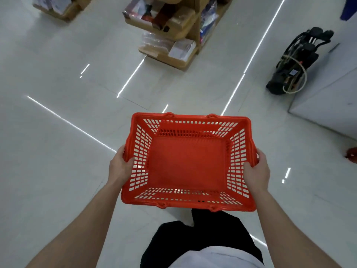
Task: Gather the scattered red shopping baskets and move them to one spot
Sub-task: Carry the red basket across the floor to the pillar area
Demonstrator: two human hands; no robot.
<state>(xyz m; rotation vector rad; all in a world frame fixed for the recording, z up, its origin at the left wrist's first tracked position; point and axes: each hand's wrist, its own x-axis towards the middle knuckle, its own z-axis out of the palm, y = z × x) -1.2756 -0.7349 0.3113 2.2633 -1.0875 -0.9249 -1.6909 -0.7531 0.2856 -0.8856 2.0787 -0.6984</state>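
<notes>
An empty red shopping basket (187,161) with slotted walls is held level above the white floor, in front of my body. My left hand (120,167) grips its left rim, thumb curled over the edge into the basket. My right hand (257,169) grips the right rim the same way. The basket's handles lie folded down along the long sides. A small bit of another red object (352,154) shows at the right edge; I cannot tell what it is.
A wooden display shelf (173,33) stacked with packaged goods stands ahead. Another shelf (58,6) is at the far left. A black folded cart (293,62) leans by a white counter (328,101) on the right. Glossy white floor tiles (58,132) spread all around.
</notes>
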